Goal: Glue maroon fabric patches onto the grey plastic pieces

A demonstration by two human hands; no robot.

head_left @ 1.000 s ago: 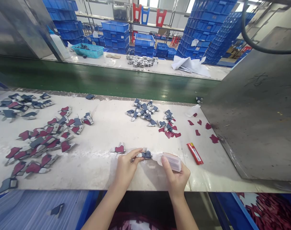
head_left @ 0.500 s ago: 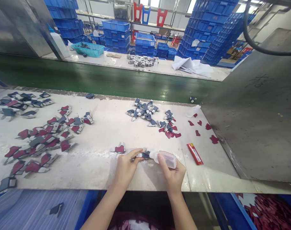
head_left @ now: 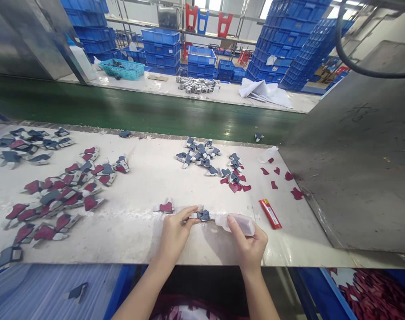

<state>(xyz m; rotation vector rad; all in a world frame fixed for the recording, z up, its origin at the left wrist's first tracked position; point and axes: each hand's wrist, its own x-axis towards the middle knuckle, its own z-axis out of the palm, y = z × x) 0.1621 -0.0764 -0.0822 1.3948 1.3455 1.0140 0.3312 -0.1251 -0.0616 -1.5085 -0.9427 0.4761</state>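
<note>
So the left hand (head_left: 173, 232) has a small blue-and-white part (head_left: 203, 216) pinched by its left end, just above the near side of the white table (head_left: 129, 244). Right hand (head_left: 252, 245) is wrapped around a clear squeeze bottle (head_left: 241, 224), nozzle pointing left, right beside the part; can't tell if they're touching. Maroon-topped parts (head_left: 45, 232) are heaped left, a red packet (head_left: 270, 214) lies right. Far side: green belt (head_left: 149, 111), then stacked blue crates (head_left: 160, 50).

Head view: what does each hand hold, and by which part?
Left hand: small blue part, by its white end. Right hand: translucent bottle, by its body.
</note>
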